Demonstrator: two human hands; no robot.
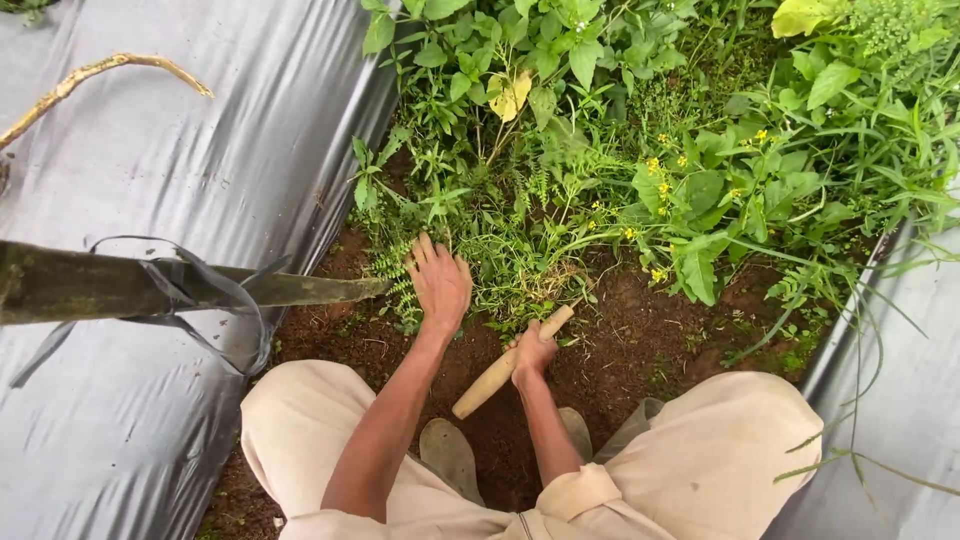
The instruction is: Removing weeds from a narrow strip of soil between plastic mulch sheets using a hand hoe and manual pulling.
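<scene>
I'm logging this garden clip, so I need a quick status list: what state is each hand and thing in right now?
left hand: open, fingers spread, laid on the weeds
right hand: closed around the wooden handle
wooden handle: held tilted, far end hidden in the weeds
weeds: green, rooted, some with yellow flowers
soil: bare and brown near the knees
plastic sheeting: grey, wrinkled, laid along both sides
bamboo pole: lying across the sheeting, strap looped round it

Packages: none in view.
Labels: none in view.
Signs: none in view.
Screens: none in view.
</scene>
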